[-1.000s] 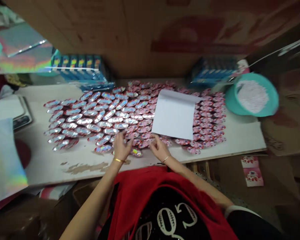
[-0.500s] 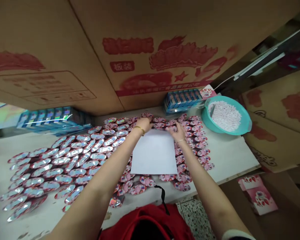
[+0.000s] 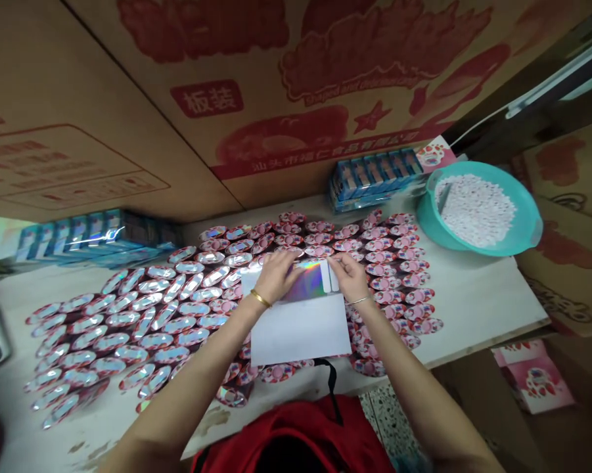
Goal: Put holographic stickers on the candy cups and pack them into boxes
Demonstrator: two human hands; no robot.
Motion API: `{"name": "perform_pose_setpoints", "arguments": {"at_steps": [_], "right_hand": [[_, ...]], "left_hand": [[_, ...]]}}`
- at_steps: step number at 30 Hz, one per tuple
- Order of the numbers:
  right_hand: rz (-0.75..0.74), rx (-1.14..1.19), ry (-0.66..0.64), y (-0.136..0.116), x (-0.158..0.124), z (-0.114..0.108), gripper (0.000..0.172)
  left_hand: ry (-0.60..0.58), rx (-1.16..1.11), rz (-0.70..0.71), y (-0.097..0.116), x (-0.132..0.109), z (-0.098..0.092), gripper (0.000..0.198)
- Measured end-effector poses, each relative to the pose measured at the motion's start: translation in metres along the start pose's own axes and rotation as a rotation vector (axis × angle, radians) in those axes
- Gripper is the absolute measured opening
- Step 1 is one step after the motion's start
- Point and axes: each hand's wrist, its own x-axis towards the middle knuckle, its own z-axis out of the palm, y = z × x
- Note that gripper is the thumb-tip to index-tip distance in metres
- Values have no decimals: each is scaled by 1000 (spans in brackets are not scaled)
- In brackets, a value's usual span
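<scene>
A flat iridescent carton (image 3: 303, 284) with a white flap at its right end lies over a white sheet (image 3: 300, 332). My left hand (image 3: 274, 277), a gold bracelet at its wrist, grips the carton's left side with the thumb across its face. At the flap end, the fingers of my right hand (image 3: 349, 279) pinch the edge. Rows of small pink packs (image 3: 384, 269) with oval tops stand around the sheet. To the left, more packs show shiny silver oval tops (image 3: 158, 309).
A turquoise basin (image 3: 428, 210) of small white packets (image 3: 478, 213) stands at the right end of the table. Wrapped blue boxes (image 3: 374, 174) and another blue stack (image 3: 93, 236) line the back, against large cardboard boxes (image 3: 177, 151). A pink carton (image 3: 539, 384) lies below the table's right edge.
Both hands have come nearer from the sheet's far edge, and the iridescent carton now shows between them over the sheet. The view has shifted closer to the table.
</scene>
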Motion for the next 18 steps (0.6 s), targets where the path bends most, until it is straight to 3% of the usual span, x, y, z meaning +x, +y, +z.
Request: {"name": "perform_pose_setpoints", "arguments": {"at_steps": [5,9,14,18], "right_hand": [[9,38,10,-31,-8,27,39],[124,138,7,-33,-2,32,41],[168,153,106,-15,10,23,44],[145,134,135,-9,9,17,43]], "left_hand": [[187,141,80,22,2,-8,23],[270,167,125,29,-5,-4,18],[272,-86,200,42,-44,-8,6],[450,-321,75,45,-50,-18,19]]}}
